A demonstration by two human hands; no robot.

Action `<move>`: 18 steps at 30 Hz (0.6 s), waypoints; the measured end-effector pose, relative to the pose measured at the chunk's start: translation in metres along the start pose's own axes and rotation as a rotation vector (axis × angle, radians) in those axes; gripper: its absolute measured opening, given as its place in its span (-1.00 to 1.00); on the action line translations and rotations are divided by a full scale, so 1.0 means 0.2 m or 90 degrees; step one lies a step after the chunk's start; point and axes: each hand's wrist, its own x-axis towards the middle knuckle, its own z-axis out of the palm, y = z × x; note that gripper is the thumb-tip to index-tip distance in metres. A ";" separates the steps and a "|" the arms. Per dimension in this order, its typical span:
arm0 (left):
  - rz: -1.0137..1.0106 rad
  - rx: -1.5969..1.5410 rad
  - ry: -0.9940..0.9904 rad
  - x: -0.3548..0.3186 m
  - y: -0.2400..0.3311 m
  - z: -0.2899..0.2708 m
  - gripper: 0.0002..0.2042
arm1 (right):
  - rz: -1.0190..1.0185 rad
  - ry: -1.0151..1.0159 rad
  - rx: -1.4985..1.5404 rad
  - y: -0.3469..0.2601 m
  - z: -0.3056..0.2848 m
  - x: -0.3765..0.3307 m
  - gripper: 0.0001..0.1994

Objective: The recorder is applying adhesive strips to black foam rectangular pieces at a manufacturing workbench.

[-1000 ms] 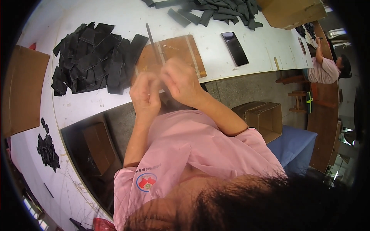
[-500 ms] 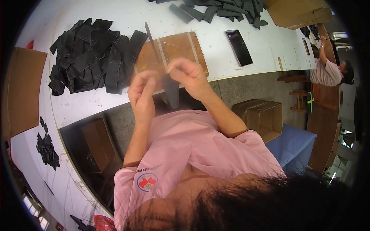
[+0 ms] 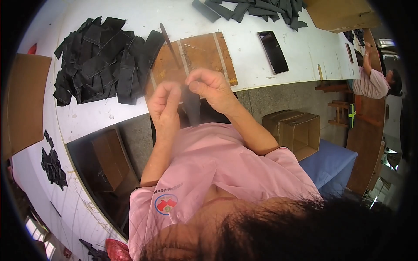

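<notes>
Both hands meet just in front of the brown wooden work board (image 3: 198, 54) that lies on the white table (image 3: 244, 17). The left hand (image 3: 164, 102) and the right hand (image 3: 212, 87) each pinch the top of a narrow dark grey fabric strip (image 3: 191, 106), fingers closed on it, so that it hangs down between them over the table's near edge. A thin dark metal tool (image 3: 170, 43) lies slanted across the board. Left of the board sits a heap of black fabric pieces (image 3: 98, 61); to its right lies a black smartphone (image 3: 273, 51). Beyond the board, more dark strips (image 3: 248, 8) are scattered.
</notes>
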 end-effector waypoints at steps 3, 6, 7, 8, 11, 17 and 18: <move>-0.070 -0.117 -0.011 0.02 0.00 -0.01 -0.87 | 0.034 -0.002 0.116 0.03 -0.01 0.01 -0.92; -0.071 -0.132 0.015 0.02 0.01 -0.02 -0.85 | 0.054 -0.011 0.220 0.06 -0.04 0.01 -0.88; -0.071 -0.132 0.014 0.01 0.00 -0.02 -0.85 | 0.056 -0.019 0.258 0.06 -0.04 0.01 -0.86; -0.075 -0.114 0.009 0.01 0.00 -0.02 -0.84 | 0.056 -0.019 0.258 0.06 -0.04 0.01 -0.86; -0.046 -0.045 -0.027 0.01 0.00 -0.02 -0.81 | 0.071 -0.027 0.291 0.06 -0.05 0.01 -0.83; 0.074 0.145 -0.133 0.05 0.03 -0.03 -0.80 | 0.084 -0.046 0.330 0.07 -0.04 0.01 -0.84; 0.127 0.213 -0.172 0.06 0.03 -0.04 -0.84 | 0.095 -0.038 0.351 0.07 -0.03 0.01 -0.85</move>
